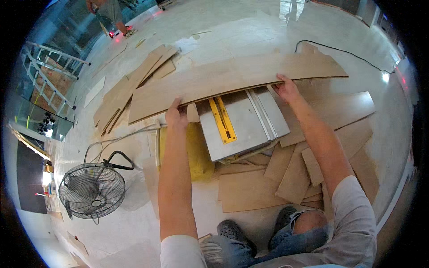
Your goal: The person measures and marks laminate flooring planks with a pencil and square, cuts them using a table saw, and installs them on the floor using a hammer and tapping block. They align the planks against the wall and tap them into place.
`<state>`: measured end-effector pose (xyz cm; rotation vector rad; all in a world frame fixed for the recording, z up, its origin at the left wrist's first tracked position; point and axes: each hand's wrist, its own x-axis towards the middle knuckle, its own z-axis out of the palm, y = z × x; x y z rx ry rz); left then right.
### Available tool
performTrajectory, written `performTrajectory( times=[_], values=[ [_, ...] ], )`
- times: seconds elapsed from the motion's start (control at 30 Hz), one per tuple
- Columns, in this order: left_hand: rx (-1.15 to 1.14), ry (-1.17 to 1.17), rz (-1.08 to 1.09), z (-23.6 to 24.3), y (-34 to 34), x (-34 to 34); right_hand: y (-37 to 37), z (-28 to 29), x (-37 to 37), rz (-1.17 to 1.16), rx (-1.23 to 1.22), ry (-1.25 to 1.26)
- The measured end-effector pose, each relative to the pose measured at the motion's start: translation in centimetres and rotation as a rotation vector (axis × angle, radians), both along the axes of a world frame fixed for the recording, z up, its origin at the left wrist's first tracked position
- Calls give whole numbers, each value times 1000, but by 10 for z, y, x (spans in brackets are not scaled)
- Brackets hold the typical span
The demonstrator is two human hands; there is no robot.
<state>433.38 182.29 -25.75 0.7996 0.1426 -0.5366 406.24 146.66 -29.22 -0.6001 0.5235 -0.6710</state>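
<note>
A long wood-look floor plank [237, 77] lies crosswise over the far part of a table saw [246, 129], which has a grey metal top, a yellow blade insert [222, 120] and a pale slot. My left hand [177, 115] grips the plank's near edge left of the saw, thumb on top. Farther right, my right hand [286, 88] holds the same edge, with its fingers under the board. Both arms are stretched forward. The plank hides the saw's far end. In the yellow insert's slot, I cannot make out the blade.
Plank offcuts [250, 190] pile up around the saw and near my feet. More planks [134, 87] lie far left. A black floor fan [92, 191] stands at left, with cables beside it. A ladder [51, 78] and another person [109, 15] are farther off. A black cord [339, 52] crosses the floor.
</note>
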Motion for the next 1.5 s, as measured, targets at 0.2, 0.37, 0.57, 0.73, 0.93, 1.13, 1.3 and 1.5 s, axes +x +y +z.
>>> performTrajectory(
  times=[0.2, 0.37, 0.57, 0.73, 0.93, 1.13, 1.3, 1.5],
  values=[
    [181, 54, -38, -31, -11, 3, -9, -10, 14, 60, -114, -47],
    [100, 75, -83, -41, -10, -1, -2, -7, 17, 71, -143, -33],
    [142, 97, -41, -41, -15, -9, -10, -8, 13, 67, -155, -35],
    [139, 74, -17, -43, -11, -9, -9, -7, 15, 65, -174, -24],
    [146, 75, -72, -43, 0, -18, -1, -5, 6, 90, -186, -14],
    [136, 58, -81, -33, 12, -42, 7, -6, -13, 91, -187, -17],
    [108, 93, -78, -44, 17, -57, 4, -12, -33, 75, -194, -31],
    [136, 94, -42, -46, 39, -76, 37, 1, -54, 65, -149, -13]
  ],
)
